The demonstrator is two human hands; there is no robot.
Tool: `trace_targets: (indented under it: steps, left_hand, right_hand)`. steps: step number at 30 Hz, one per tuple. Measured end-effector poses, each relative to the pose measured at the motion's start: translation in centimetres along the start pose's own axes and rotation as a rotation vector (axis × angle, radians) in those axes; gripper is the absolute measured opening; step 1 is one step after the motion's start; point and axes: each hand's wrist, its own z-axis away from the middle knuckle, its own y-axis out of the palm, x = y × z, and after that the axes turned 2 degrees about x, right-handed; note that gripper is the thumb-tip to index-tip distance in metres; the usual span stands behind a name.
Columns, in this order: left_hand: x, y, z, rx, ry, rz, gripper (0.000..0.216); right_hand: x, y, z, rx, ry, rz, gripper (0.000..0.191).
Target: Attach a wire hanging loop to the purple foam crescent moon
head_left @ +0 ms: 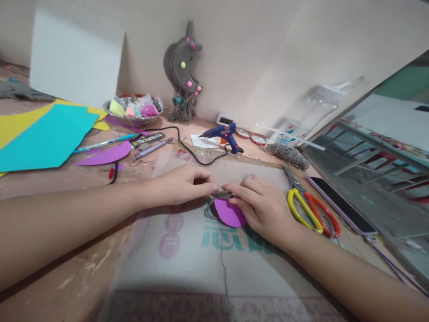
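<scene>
Close together over the middle of the mat are both my hands. My left hand (pixel 184 183) pinches thumb and forefinger at a thin grey yarn (pixel 208 211), which loops below the fingertips. My right hand (pixel 264 201) has its fingers closed on a rounded purple paper piece (pixel 231 213). A small dark grey strip (pixel 223 194) lies along the paper's upper edge, between the two hands' fingertips; its exact kind is unclear. Part of the purple paper is hidden under my right fingers. One yarn strand runs down the mat toward me.
A blue glue gun (pixel 223 132) with a black cord lies beyond my hands. Yellow-and-red-handled scissors (pixel 304 205), a phone (pixel 342 203) and a grey yarn bundle (pixel 288 155) are at right. Turquoise paper (pixel 50 138), a cutter (pixel 154 148) and a bowl (pixel 134 120) of clay packets are left.
</scene>
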Motion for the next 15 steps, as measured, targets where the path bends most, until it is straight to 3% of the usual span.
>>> trace_targets:
  steps: [15]
  left_hand:
    - [0.46,-0.01,0.01,0.013,0.013,-0.065,0.024]
  right_hand:
    - [-0.08,0.21,-0.03,0.007,-0.029,0.033,0.026]
